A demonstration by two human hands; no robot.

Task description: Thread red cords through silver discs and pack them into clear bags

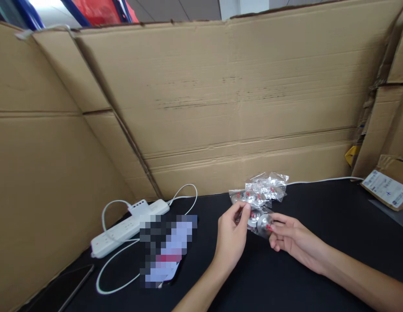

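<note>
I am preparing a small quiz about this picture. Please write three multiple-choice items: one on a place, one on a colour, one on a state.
1. Where does the power strip lie?
A. left of the hands
B. right of the hands
C. on top of the cardboard wall

2. What colour is the table surface?
A. white
B. black
C. green

3. What are the two hands doing?
A. resting flat on the table
B. holding small clear bags with metal parts
C. holding the power strip

Answers:
1 A: the white power strip lies far left.
2 B: the table is black.
3 B: left hand and right hand pinch the clear bags.
</note>
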